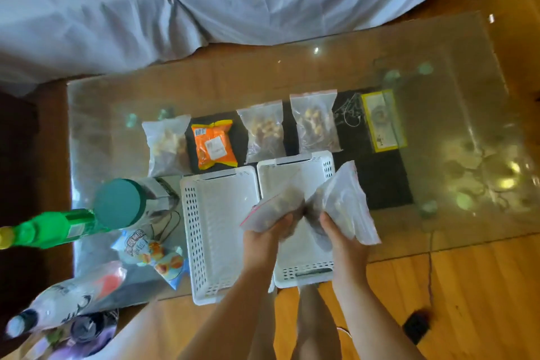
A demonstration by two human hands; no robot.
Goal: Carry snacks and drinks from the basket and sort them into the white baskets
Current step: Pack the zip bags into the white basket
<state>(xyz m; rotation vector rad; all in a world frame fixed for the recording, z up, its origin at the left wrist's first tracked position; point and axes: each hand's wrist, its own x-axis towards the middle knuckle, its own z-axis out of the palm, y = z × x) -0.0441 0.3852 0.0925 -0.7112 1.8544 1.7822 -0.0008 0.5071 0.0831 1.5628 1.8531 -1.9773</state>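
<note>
Holding one clear snack bag each, the left hand and right hand pinch left bag and right bag at centre frame, over the right basket. Both grips pinch only the bags' lower edges, so I judge a bag could slip and land outside it on the desk.

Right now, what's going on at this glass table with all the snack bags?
A person stands over the glass table sorting snacks. The left hand grips one clear zip bag and the right hand grips another clear zip bag, both held above the right white basket. The left white basket beside it looks empty. Three more zip bags and an orange snack packet lie in a row behind the baskets.
</note>
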